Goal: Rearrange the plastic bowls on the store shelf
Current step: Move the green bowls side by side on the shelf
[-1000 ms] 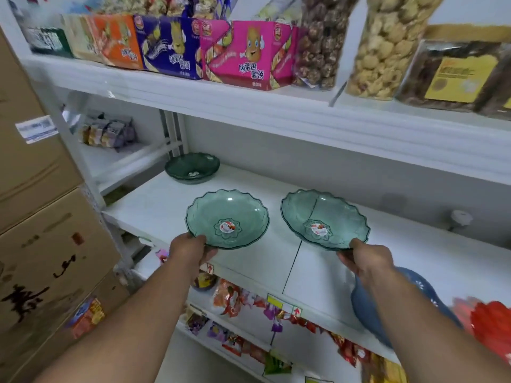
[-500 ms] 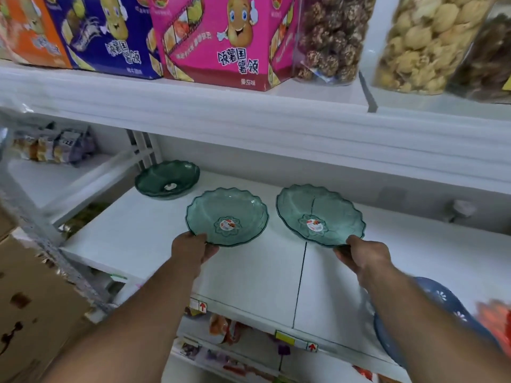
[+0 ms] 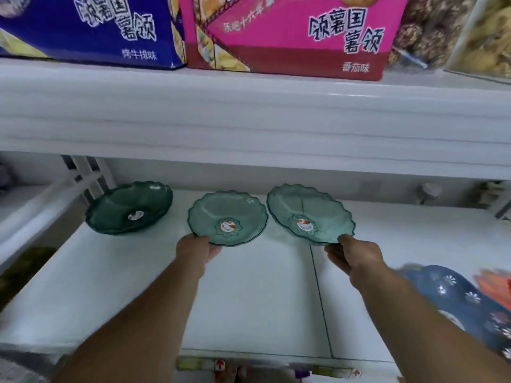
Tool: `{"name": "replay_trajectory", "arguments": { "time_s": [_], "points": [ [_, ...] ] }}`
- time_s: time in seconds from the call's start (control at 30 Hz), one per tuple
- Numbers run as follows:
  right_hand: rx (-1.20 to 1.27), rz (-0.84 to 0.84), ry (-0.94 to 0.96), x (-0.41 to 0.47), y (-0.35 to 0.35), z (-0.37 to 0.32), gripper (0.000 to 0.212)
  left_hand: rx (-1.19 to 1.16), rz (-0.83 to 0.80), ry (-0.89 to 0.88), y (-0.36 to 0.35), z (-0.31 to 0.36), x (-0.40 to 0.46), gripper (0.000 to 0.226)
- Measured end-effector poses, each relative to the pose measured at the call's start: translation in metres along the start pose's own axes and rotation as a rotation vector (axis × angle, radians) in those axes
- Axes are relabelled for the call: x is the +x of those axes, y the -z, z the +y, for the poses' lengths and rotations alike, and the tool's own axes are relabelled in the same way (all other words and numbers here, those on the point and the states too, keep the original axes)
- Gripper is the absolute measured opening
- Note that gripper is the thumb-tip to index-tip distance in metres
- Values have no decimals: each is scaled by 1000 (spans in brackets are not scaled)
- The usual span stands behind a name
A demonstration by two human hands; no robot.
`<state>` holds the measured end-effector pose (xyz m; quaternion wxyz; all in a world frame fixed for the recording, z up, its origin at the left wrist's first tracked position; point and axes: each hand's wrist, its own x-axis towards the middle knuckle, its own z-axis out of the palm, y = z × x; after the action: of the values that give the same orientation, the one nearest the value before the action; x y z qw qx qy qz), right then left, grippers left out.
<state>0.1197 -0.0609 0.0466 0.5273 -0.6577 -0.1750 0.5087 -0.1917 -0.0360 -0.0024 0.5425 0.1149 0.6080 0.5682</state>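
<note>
Two light green scalloped plastic bowls are held over the white store shelf (image 3: 249,299), one in each hand. The middle bowl (image 3: 228,218) is pinched at its near rim by the left hand (image 3: 197,248), the thumb on top and the fingers curled beneath. The right bowl (image 3: 309,214) is gripped at its near right rim by the right hand (image 3: 352,254) and is tilted, its far edge raised. Whether either bowl touches the shelf cannot be told with certainty from this view.

A darker green bowl (image 3: 128,208) rests at the far left of the shelf, just beside the middle bowl. A blue patterned dish (image 3: 456,299) is seen at the near right.

The placing step appears to be in hand: the held bowls are being carried toward the back. Next, each should probably be lowered flat, lined up with the dark bowl, and the fingers released.
</note>
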Motion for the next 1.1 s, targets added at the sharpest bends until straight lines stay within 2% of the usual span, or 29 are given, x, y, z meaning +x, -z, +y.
{"name": "replay_trajectory", "arguments": {
  "time_s": [0.23,0.43,0.57,0.7,0.8,0.87,0.97,1.1],
  "points": [
    [50,23,42,4,-24,10,13,18,-116,-24,-8,3,29,33],
    [21,-45,63,4,-58,14,12,-15,-223,-47,1,8,33,34],
    [23,-144,54,-7,-102,13,9,-18,-195,-30,17,14,31,62],
    [-44,-203,40,-13,-149,21,7,31,-285,-6,35,14,31,46],
    [-117,-234,34,-9,-173,28,12,110,-302,-57,41,17,29,58],
    [-198,-269,50,-7,-182,30,5,106,-337,-48,41,19,24,65],
    [-272,-244,62,-1,-190,33,26,129,-370,-53,39,24,18,71],
    [-301,-231,55,3,-192,37,26,179,-392,-70,39,27,16,75]
  ]
}}
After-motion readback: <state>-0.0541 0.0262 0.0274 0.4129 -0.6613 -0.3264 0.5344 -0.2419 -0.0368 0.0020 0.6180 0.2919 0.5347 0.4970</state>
